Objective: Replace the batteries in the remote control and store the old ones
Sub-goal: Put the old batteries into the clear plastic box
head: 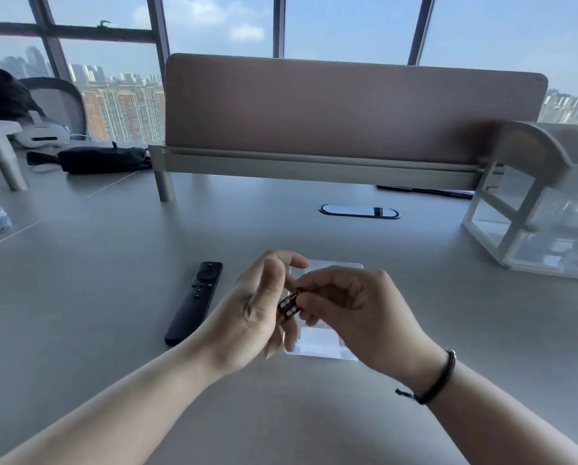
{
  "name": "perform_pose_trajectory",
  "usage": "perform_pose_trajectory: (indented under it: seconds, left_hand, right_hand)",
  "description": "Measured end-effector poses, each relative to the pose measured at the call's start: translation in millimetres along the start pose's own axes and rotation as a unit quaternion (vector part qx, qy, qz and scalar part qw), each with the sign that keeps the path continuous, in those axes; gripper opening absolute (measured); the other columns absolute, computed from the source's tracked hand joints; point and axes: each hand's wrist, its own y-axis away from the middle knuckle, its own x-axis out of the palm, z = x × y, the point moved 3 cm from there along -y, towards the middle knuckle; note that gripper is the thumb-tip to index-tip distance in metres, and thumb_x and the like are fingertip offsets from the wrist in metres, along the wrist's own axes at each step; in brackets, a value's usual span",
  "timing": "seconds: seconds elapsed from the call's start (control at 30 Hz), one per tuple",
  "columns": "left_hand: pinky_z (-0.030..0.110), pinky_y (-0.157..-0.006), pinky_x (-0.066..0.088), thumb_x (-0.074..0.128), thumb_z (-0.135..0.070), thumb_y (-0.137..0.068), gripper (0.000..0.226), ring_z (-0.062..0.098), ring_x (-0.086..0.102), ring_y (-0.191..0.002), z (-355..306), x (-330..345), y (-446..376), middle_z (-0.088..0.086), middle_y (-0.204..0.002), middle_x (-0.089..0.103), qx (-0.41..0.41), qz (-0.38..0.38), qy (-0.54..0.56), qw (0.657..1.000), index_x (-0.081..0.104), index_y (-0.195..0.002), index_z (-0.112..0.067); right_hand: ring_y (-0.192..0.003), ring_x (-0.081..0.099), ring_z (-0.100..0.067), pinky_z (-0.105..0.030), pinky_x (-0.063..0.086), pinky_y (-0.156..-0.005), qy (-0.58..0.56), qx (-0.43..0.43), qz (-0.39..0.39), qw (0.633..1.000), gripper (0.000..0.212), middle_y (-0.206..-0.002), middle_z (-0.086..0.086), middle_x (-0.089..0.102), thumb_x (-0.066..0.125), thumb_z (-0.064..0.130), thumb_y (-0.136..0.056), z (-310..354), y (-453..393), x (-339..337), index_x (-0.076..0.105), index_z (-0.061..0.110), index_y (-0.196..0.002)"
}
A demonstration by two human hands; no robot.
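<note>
Holding two batteries (290, 304) at frame centre, you've got both hands pinched on the pair: left hand (247, 317) fingers (277, 273) curled round one end, right hand (351, 307) closed on the other. Remote (195, 302) lies on the counter (113, 263), just left, face up. Can't tell if these are old or new, so swap & storing prob. not finished.
</note>
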Motion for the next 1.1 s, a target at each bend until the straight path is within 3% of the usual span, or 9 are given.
perform_pose_trajectory:
  seconds: [0.07,0.2,0.3,0.37,0.47,0.53,0.63,0.87,1.1]
  left_hand:
    - [0.026,-0.043,0.041,0.028,-0.094,-0.065,0.092,0.029,0.061,-0.056,4.7,-6.4,-3.2,0.007,-0.090,0.066,0.017,-0.060,-0.036,0.997,0.058,-0.114,-0.023]
    - [0.026,-0.054,0.038,0.028,-0.088,-0.077,0.069,0.008,0.051,-0.058,6.6,-16.4,-7.5,-0.007,-0.078,0.062,0.036,-0.177,-0.121,0.976,0.063,-0.096,-0.031]
    - [0.021,-0.057,0.034,0.040,-0.073,-0.085,0.051,-0.002,0.049,-0.056,5.2,-17.2,-7.8,-0.013,-0.066,0.054,-0.005,-0.196,-0.181,0.964,0.061,-0.095,-0.027]
    - [0.018,-0.057,0.034,0.057,-0.061,-0.086,0.035,-0.003,0.051,-0.061,6.5,-13.5,-6.6,-0.014,-0.075,0.052,-0.073,-0.158,-0.201,0.964,0.056,-0.106,-0.033]
    - [0.019,-0.072,0.045,0.079,-0.060,-0.067,0.068,0.002,0.060,-0.089,15.0,-8.0,-4.1,-0.011,-0.112,0.055,-0.145,-0.054,-0.216,0.964,0.040,-0.122,-0.047]
    - [0.019,-0.077,0.051,0.089,-0.052,-0.056,0.098,0.005,0.062,-0.090,18.9,-3.9,-2.4,-0.017,-0.129,0.047,-0.143,0.003,-0.231,0.962,0.025,-0.131,-0.050]
    - [0.024,-0.077,0.055,0.095,-0.033,-0.054,0.122,0.013,0.063,-0.083,20.8,-1.4,-2.2,-0.017,-0.134,0.044,-0.118,0.033,-0.231,0.965,0.011,-0.141,-0.050]
    - [0.029,-0.074,0.057,0.093,-0.027,-0.059,0.120,0.016,0.064,-0.080,21.5,-1.5,-4.5,-0.016,-0.119,0.051,-0.087,0.038,-0.253,0.963,0.011,-0.143,-0.051]
    - [0.034,-0.077,0.057,0.092,-0.030,-0.056,0.109,0.016,0.065,-0.079,24.5,-2.9,-5.2,-0.013,-0.118,0.052,-0.079,0.031,-0.249,0.965,0.020,-0.136,-0.050]
  right_hand:
    - [-0.055,0.068,-0.009,-0.009,0.046,-0.053,0.009,0.048,-0.027,0.998,0.012,-0.068,-0.007,0.076,0.070,0.001,-0.087,-9.4,-7.5,-12.7,0.077,0.010,-0.091]
    - [-0.055,0.068,-0.009,-0.010,0.047,-0.053,0.085,0.096,-0.025,0.992,0.012,-0.067,-0.002,0.076,0.069,0.005,-0.089,-24.2,-13.1,-24.8,0.077,0.014,-0.090]
    - [-0.057,0.069,-0.013,-0.019,0.055,-0.061,0.138,0.095,0.015,0.986,0.014,-0.069,-0.002,0.076,0.068,0.009,-0.089,-26.0,-11.0,-18.8,0.076,0.020,-0.090]
    - [-0.059,0.069,-0.014,-0.023,0.057,-0.060,0.164,0.098,0.042,0.981,0.015,-0.070,0.000,0.076,0.068,0.011,-0.090,-24.4,-9.4,-14.0,0.075,0.025,-0.089]
    - [-0.052,0.061,-0.001,-0.022,0.055,-0.055,0.192,0.104,0.087,0.972,0.016,-0.067,0.006,0.073,0.065,0.014,-0.091,-24.3,-6.5,-5.9,0.075,0.025,-0.089]
    - [-0.051,0.060,0.004,-0.017,0.053,-0.057,0.200,0.105,0.093,0.970,0.014,-0.066,0.007,0.072,0.065,0.015,-0.092,-26.3,-5.5,-2.2,0.077,0.022,-0.097]
    - [-0.054,0.061,0.007,-0.008,0.045,-0.054,0.218,0.102,0.091,0.966,0.015,-0.066,0.010,0.069,0.067,0.020,-0.092,-27.0,-3.8,1.7,0.075,0.025,-0.103]
    - [-0.078,0.071,0.007,-0.008,0.051,-0.071,0.194,0.074,0.077,0.975,0.024,-0.079,0.016,0.071,0.066,0.009,-0.091,-21.0,-1.9,1.7,0.074,0.021,-0.109]
    - [-0.078,0.069,0.009,-0.004,0.045,-0.059,0.186,0.073,0.090,0.976,0.033,-0.081,0.013,0.074,0.055,-0.004,-0.091,-23.3,-0.4,0.7,0.073,0.022,-0.102]
